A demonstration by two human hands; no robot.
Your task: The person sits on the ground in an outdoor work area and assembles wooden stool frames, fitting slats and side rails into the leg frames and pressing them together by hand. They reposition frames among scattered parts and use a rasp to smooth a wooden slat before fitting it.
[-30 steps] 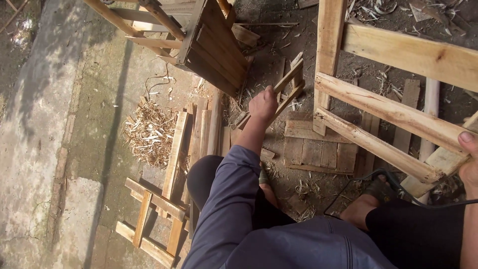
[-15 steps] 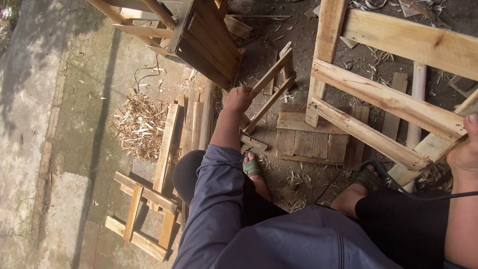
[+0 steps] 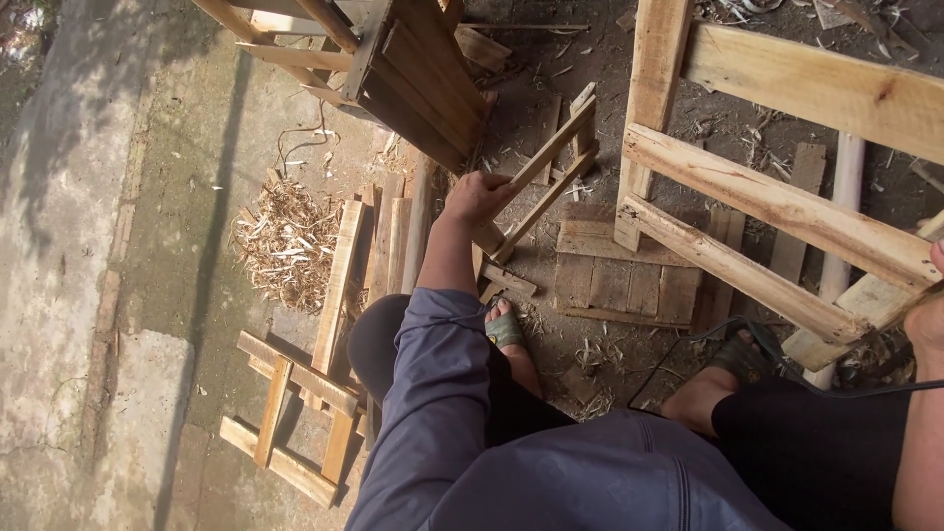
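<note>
At frame centre, the left hand (image 3: 476, 195) clamps a small pale nailed-slat wooden frame (image 3: 543, 175): light, stiff, splintery, best gripped on its rail. The right hand (image 3: 926, 317), at the right edge, rests on the large pale timber frame (image 3: 777, 202); closure unclear.

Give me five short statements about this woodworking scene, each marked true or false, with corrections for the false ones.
1. The left hand grips a small frame of pale wooden slats. True.
2. The right hand lies flat on the ground. False: it is at the large pale wooden frame at the right edge.
3. A heap of pale wood shavings lies on the ground to the left. True.
4. The person is barefoot. False: a sandal is on the left foot.
5. A black cable runs near the right foot. True.
</note>
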